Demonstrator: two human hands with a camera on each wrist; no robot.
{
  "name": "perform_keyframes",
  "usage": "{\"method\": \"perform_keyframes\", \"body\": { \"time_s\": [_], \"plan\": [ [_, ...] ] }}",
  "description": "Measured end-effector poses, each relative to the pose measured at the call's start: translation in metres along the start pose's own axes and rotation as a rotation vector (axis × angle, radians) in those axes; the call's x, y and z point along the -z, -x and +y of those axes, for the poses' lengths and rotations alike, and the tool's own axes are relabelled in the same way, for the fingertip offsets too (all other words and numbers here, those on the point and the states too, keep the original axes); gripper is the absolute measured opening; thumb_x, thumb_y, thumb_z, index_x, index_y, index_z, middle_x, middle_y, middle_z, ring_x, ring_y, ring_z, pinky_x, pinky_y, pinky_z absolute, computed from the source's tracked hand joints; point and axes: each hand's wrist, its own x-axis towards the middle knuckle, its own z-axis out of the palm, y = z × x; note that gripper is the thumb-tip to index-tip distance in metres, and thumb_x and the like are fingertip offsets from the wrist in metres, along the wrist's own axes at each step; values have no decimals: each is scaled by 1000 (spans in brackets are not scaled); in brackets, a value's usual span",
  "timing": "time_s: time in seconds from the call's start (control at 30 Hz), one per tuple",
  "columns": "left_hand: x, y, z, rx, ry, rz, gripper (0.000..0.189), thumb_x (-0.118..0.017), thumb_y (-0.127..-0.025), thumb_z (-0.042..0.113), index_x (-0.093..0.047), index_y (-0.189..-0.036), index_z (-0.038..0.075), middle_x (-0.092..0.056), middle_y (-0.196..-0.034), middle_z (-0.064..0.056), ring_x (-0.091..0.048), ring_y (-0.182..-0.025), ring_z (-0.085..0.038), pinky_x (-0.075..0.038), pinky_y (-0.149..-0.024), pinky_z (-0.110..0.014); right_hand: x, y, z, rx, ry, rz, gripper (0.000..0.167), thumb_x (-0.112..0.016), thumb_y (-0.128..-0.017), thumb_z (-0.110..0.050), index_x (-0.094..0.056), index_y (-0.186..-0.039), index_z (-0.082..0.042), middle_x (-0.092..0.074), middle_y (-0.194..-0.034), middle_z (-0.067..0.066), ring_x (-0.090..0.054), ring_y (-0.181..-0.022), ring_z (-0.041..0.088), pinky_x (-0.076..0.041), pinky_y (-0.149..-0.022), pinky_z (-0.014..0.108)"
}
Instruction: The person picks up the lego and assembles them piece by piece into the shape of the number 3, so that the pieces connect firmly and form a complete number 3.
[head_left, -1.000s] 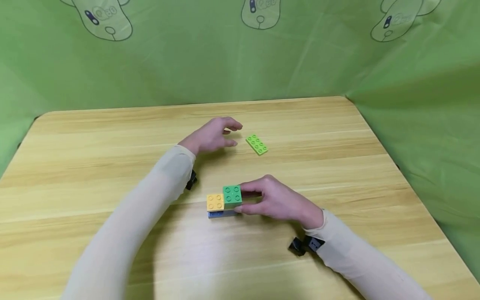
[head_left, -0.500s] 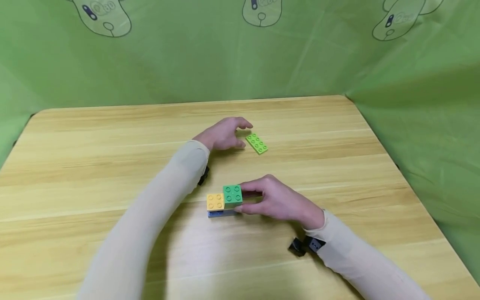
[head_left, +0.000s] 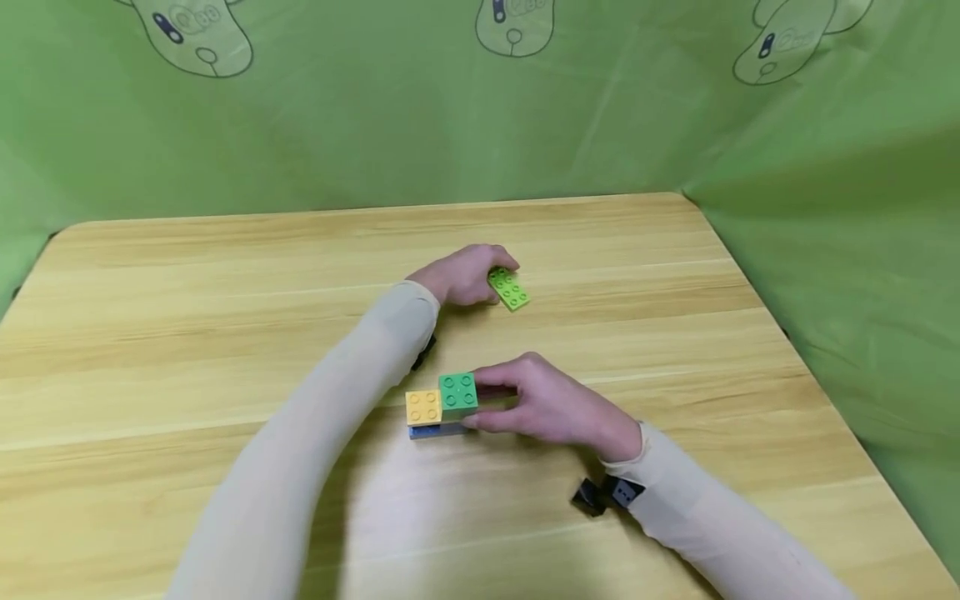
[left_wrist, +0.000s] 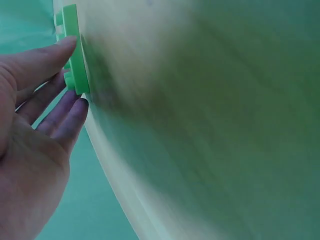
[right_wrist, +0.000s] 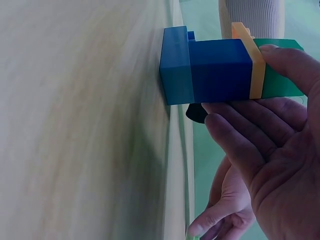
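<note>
In the head view my left hand (head_left: 467,275) reaches to the far middle of the table and pinches a flat lime-green toy brick (head_left: 512,293) with two rows of studs. The left wrist view shows the thumb on this brick (left_wrist: 76,62), the fingers opposite, close over the tabletop. Nearer, my right hand (head_left: 551,404) grips a stack of toy bricks by its right side, thumb and fingers on opposite faces. From the bottom it has a blue brick (right_wrist: 176,67), a darker blue brick (right_wrist: 221,70), a thin yellow-orange plate (right_wrist: 257,77) and a green brick (right_wrist: 282,75).
The wooden table (head_left: 187,350) ends at a back edge against a green cloth (head_left: 375,125) printed with cartoon faces. Cloth also hangs along the right side. Black wrist devices (head_left: 607,494) sit under the cream sleeves (head_left: 712,508).
My left hand has moved right to the lime-green brick and its thumb and fingers have closed on it. The right hand and the stack stay in place; the head view has shifted slightly.
</note>
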Motion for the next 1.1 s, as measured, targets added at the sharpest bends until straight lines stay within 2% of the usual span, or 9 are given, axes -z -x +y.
{"method": "perform_keyframes", "body": {
  "time_s": [0.17, 0.37, 0.7, 0.93, 1.1],
  "plan": [
    [-1, -3, -1, -16, -32, 8, 46, -70, -88, 2, -58, -133, 2, -54, -132, -10, -50, -118, -21, -37, -104, -26, 0, 0, 0, 7, 10, 3, 29, -77, -87, -18, -72, -115, -9, -71, -106, -9, -66, -94, 8, -56, -84, 36],
    [-1, -2, -6, -7, -31, 36, 37, -74, -87, 7, -66, -123, 3, -57, -120, -7, -53, -107, -19, -41, -96, -25, 0, 0, -1, -5, 11, 0, 29, -78, -87, -17, -72, -115, -9, -71, -107, -9, -66, -95, 8, -56, -84, 36],
    [2, 8, -10, 15, 31, 119, 34, -77, -86, 12, -68, -117, 2, -59, -112, -6, -55, -103, -19, -44, -93, -26, 0, 0, -1, -8, 13, 4, 29, -78, -87, -16, -72, -115, -9, -71, -107, -9, -66, -96, 7, -55, -85, 34],
    [4, 19, -8, 34, 129, 169, 34, -78, -86, 14, -68, -116, 3, -60, -112, -5, -56, -106, -20, -45, -94, -27, 0, 1, -1, -19, 21, 10, 30, -77, -87, -16, -72, -116, -10, -70, -108, -9, -66, -95, 7, -56, -84, 35],
    [10, 31, -7, 56, 243, 220, 33, -79, -84, 15, -67, -113, 4, -60, -108, -4, -56, -99, -19, -47, -85, -27, 0, 0, -1, -27, 2, 4, 31, -78, -87, -17, -72, -116, -8, -71, -108, -8, -66, -96, 7, -56, -85, 33]
  ]
}}
